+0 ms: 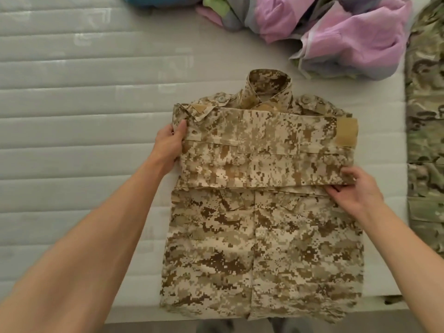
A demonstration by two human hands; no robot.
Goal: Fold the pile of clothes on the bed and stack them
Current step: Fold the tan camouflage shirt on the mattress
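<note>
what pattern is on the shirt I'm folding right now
The shirt has a pixelated desert camouflage of tan, beige and brown, shown in the head view.

I see the jacket [262, 212] as matt woven cloth, stiff-looking, printed in a pixelled tan and brown pattern, with dull plastic-looking buttons [221, 99] and a plain tan fuzzy patch [346, 132]. The mattress [84, 116] under it looks like smooth white quilted fabric with a faint sheen. The pink bundle [348, 32] is thin, crumpled cloth, slightly glossy.
</note>
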